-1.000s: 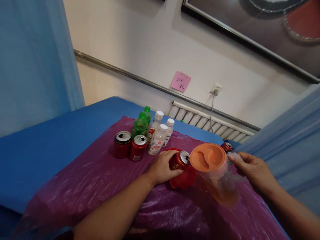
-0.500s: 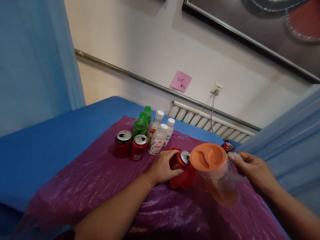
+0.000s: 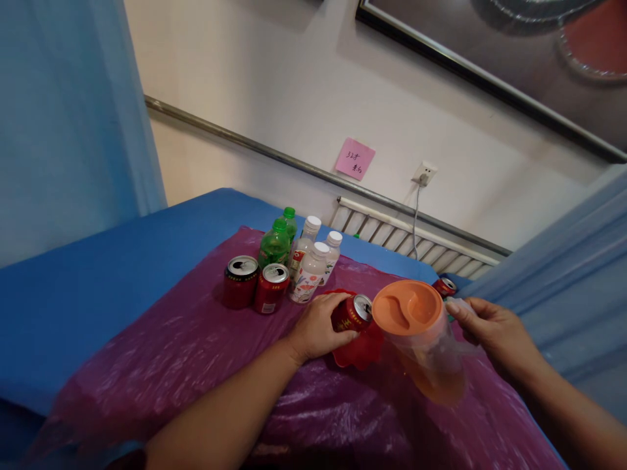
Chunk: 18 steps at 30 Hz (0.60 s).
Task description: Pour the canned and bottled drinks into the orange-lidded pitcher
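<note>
My left hand (image 3: pixel 318 326) is wrapped round a red drink can (image 3: pixel 349 314), tilted to the right with its opened top facing the pitcher. Beneath the can lies a red scalloped dish (image 3: pixel 360 349), partly hidden by hand and can. In my right hand (image 3: pixel 494 326) is the handle of a clear plastic pitcher (image 3: pixel 431 365) with an orange lid (image 3: pixel 407 308). The pitcher leans left, its lid edge close against the can's top; whether they touch I cannot tell. Amber liquid shows in its lower part.
Left of the dish stand two opened red cans (image 3: pixel 272 287), green bottles (image 3: pixel 275 245) and several white-capped bottles (image 3: pixel 311 273). Purple plastic sheeting (image 3: pixel 196 365) covers part of the blue surface (image 3: pixel 122 261). Another can (image 3: pixel 445 286) is behind the pitcher. A radiator (image 3: pixel 386 228) lines the wall.
</note>
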Motion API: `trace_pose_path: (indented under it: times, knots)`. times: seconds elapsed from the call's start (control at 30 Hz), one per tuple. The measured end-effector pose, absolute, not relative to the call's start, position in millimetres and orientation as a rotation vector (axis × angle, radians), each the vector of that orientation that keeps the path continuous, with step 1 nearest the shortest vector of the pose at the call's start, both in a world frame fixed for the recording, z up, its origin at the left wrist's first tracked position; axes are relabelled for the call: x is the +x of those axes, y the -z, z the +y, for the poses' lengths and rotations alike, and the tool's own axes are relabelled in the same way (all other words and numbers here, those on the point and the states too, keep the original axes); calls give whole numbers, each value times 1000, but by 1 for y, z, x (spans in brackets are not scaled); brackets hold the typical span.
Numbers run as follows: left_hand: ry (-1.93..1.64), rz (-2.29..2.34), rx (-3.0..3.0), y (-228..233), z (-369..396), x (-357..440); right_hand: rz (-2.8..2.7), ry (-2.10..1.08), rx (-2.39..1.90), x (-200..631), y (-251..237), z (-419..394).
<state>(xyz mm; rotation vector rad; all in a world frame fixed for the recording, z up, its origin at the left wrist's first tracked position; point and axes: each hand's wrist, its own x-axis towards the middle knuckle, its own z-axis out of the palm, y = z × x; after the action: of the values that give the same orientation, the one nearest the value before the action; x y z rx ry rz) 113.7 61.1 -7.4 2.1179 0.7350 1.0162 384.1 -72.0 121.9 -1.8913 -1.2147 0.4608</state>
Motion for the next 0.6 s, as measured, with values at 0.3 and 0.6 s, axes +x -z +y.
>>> trace_pose_path:
  times: [0.3, 0.6]
  knots:
    - [-1014, 729, 2112, 8, 62, 113, -1219, -482, -1866, 389, -118, -70]
    - [-1009, 719, 2096, 10, 62, 113, -1227, -457, -1881, 391, -117, -70]
